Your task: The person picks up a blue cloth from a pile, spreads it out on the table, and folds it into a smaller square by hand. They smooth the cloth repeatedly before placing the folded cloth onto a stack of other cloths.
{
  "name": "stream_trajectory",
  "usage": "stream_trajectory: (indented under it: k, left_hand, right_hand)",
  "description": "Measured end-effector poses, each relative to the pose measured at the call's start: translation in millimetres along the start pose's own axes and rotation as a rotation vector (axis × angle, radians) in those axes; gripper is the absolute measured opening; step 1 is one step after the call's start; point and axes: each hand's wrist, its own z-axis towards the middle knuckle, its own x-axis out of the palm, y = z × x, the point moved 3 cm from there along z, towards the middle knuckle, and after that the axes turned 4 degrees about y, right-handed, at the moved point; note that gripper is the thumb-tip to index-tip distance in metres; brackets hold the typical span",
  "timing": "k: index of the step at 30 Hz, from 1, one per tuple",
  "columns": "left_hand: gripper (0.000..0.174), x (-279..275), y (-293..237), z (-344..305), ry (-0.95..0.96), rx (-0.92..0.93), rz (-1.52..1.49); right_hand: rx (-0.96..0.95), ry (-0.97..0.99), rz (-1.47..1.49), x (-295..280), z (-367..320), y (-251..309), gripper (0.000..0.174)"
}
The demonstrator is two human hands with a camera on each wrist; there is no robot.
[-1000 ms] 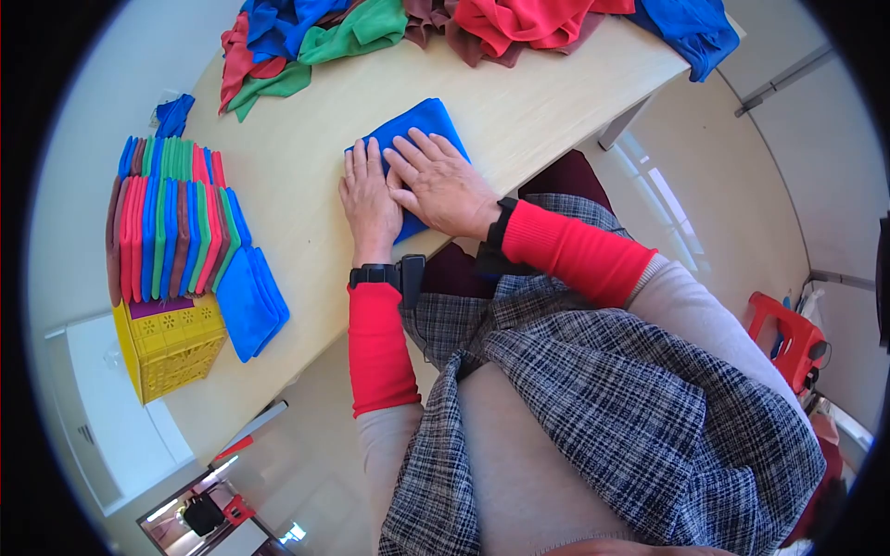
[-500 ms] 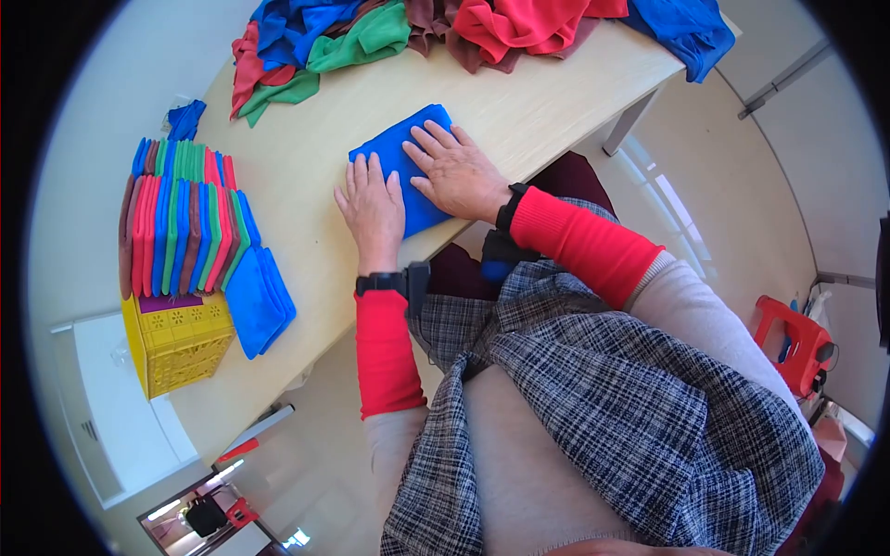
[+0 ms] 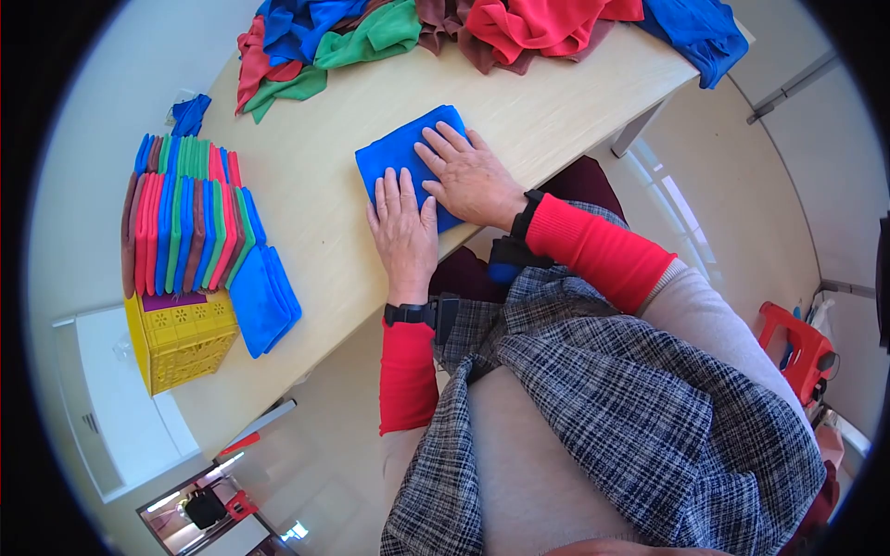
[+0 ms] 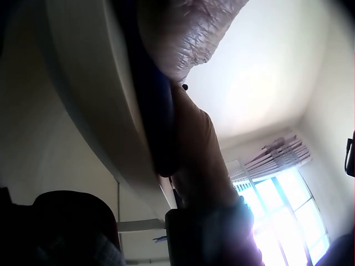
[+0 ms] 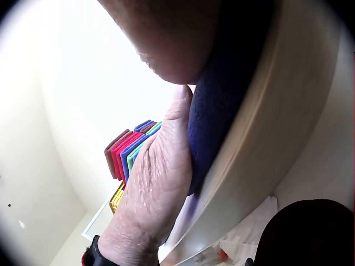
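Observation:
A folded blue cloth (image 3: 394,153) lies flat near the table's front edge in the head view. My left hand (image 3: 405,232) rests on its near left part, fingers straight and pointing away from me. My right hand (image 3: 473,176) presses on its right side with fingers spread. In the left wrist view the cloth (image 4: 158,119) shows as a dark layer on the table edge, with the right hand (image 4: 202,149) beyond. From the right wrist, the left hand (image 5: 158,172) is seen laid against the dark blue cloth (image 5: 213,119).
Left on the table, a yellow basket (image 3: 190,343) stands below upright rows of folded cloths (image 3: 185,232) in red, blue, green and brown. Another folded blue cloth (image 3: 262,301) leans beside them. Loose cloths (image 3: 528,28) heap along the far edge. A red stool (image 3: 795,350) stands on the floor at right.
My hands have moved apart on the blue cloth, uncovering more of its middle. The left hand has drawn back toward me, and the right has shifted to the cloth's right side.

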Motion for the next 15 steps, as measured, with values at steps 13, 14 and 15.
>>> stream_trajectory:
  k: [13,14,15]
  left_hand:
    - [0.059,-4,18,-15,0.007,-0.093,-0.002]
    - [0.059,-4,20,-17,0.015,-0.117,0.005]
    - [0.059,-4,22,-19,0.023,-0.139,0.013]
  right_hand:
    - [-0.016,-0.030,-0.012,-2,-1,0,0.059]
    - [-0.014,-0.026,-0.015,-2,-1,0,0.058]
    - [-0.017,-0.032,-0.017,-3,-2,1,0.058]
